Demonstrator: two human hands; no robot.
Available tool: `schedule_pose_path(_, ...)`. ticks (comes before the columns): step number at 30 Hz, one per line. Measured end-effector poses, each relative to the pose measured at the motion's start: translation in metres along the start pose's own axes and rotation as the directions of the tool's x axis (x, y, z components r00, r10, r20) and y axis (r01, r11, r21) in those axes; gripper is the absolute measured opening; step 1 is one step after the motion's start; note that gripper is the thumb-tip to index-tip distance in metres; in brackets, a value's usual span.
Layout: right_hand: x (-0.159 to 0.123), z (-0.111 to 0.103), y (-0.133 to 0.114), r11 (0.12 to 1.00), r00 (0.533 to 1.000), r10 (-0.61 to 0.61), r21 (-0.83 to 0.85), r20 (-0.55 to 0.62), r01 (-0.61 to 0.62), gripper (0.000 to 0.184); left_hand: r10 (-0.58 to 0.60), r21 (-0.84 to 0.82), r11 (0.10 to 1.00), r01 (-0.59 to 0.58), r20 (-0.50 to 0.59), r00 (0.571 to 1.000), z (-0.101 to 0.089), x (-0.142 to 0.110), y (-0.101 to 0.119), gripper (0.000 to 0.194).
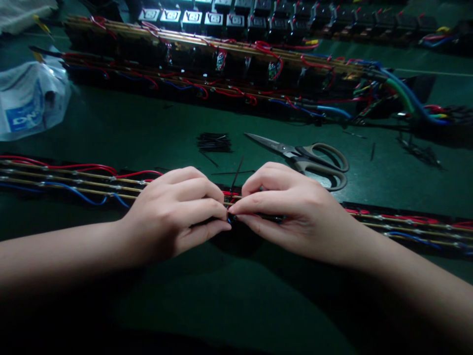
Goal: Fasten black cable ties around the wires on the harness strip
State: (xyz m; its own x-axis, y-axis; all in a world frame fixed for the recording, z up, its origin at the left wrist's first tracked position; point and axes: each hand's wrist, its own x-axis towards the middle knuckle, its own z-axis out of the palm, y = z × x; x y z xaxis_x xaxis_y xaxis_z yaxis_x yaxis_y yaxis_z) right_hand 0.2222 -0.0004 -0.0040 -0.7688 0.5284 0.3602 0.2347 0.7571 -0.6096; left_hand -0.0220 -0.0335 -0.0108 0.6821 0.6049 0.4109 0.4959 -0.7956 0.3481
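Observation:
A long strip of wired modules (88, 182) with brass rods and red and blue wires runs across the table under both hands. My left hand (181, 207) is closed on the strip, fingertips pressed together at its near edge; what they grip is hidden. Facing it, my right hand (291, 207) pinches a thin black cable tie, thumb and forefinger almost touching the left fingertips. The tail of this cable tie (237, 173) sticks up between the hands. Just beyond them lie a pile of black cable ties (214, 142) and scissors (295, 154) with grey-black handles.
Further back, another wired assembly (221, 42) spans the green table (148, 123), with thick blue and green cables (410, 98) at its right end. A plastic bag (33, 98) sits at left. Dark scraps (419, 152) lie at right.

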Motion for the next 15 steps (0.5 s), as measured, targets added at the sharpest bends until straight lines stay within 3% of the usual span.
schedule_pose_path(15, 0.0008, 0.0001, 0.0015, 0.999, 1.0, -0.02, -0.032, -0.003, 0.02, 0.016, -0.008, 0.007, 1.0, 0.008, -0.031, 0.999, 0.0011, -0.0005, 0.0008, 0.007)
